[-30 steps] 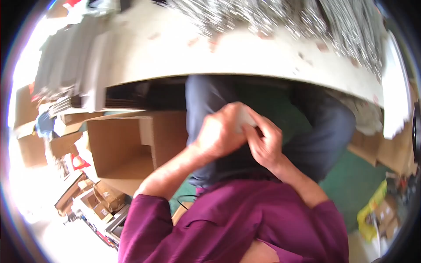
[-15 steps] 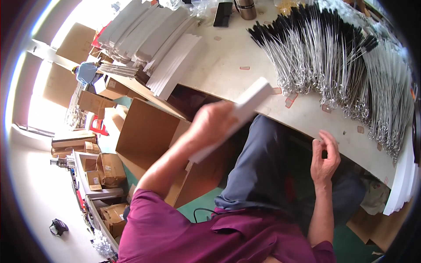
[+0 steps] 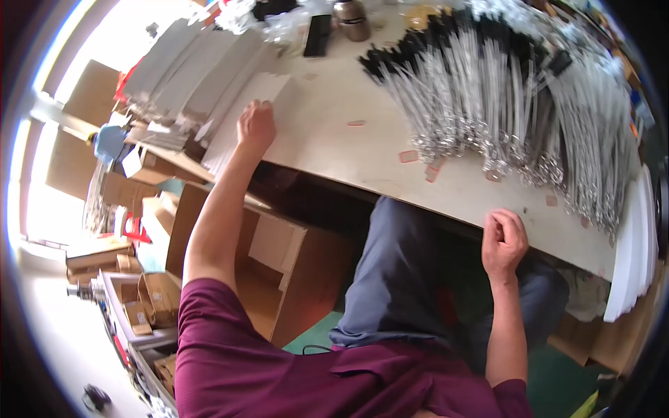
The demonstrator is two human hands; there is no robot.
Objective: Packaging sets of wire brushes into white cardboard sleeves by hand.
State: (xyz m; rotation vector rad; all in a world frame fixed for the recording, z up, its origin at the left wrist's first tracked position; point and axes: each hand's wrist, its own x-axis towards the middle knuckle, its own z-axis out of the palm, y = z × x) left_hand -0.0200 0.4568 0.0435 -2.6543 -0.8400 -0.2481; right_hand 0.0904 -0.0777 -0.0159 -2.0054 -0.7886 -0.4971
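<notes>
At the left of the table, my left hand (image 3: 256, 129) is closed at the right edge of a row of long, thin white boxes (image 3: 240, 111). Its fingers curl down over the end box, and the grip is partly hidden under the palm. By the table's front edge, above my lap, my right hand (image 3: 504, 242) has its fingers curled in toward the thumb, with nothing visible in it. Beyond that hand lies a wide heap of thin wire brushes (image 3: 474, 97), with black tips pointing away and small metal loops toward me.
Taller grey-white stacks (image 3: 171, 70) stand behind the row. A black phone (image 3: 318, 36) and a metal flask (image 3: 352, 21) are at the back. Below the table's left side is an open cardboard box (image 3: 293, 279). White strips (image 3: 631, 258) hang over the right edge.
My left hand has carried a long white box from above my lap to the row at the left. My right hand has closed its spread fingers. The view has shifted slightly.
</notes>
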